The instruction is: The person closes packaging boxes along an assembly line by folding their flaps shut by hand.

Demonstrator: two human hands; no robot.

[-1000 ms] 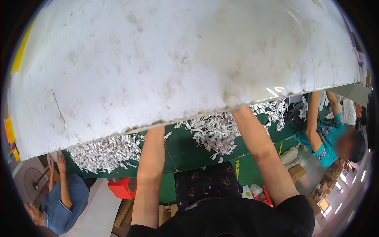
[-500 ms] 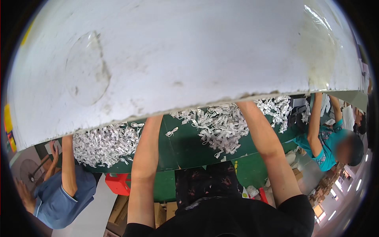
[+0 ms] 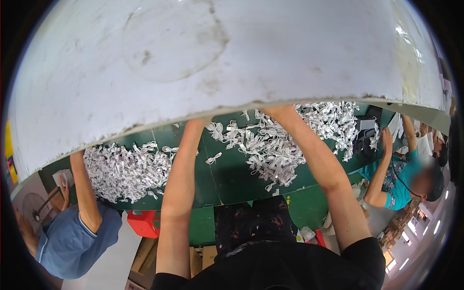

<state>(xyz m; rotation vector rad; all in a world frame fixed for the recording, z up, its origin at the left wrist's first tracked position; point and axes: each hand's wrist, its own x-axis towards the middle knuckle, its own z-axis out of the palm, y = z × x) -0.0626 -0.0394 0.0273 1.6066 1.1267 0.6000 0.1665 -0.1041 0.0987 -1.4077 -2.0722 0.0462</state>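
A large white panel (image 3: pixel 270 63) covers the upper part of my view and hides most of both hands. My left hand (image 3: pixel 199 122) slips behind its lower edge at the wrist, its fingers out of sight. Of my right hand (image 3: pixel 278 111) only the part nearest the wrist shows, over the far side of a heap of white bundled cables (image 3: pixel 273 150). What either hand holds cannot be seen. Between my forearms, one loose bundled cable (image 3: pixel 213 158) lies on the green table (image 3: pixel 232 183).
A second cable heap (image 3: pixel 125 171) lies left of my arm, another (image 3: pixel 338 125) to the right beside dark boxes (image 3: pixel 366 124). Co-workers sit at left (image 3: pixel 82 237) and right (image 3: pixel 406 179). A red stool (image 3: pixel 143 223) stands below the table edge; cardboard boxes (image 3: pixel 209 256) are on the floor.
The panel's edge sits higher in view, showing more of the table. Both my hands have shifted slightly, the right one toward the left. The right co-worker's near arm has bent and lowered.
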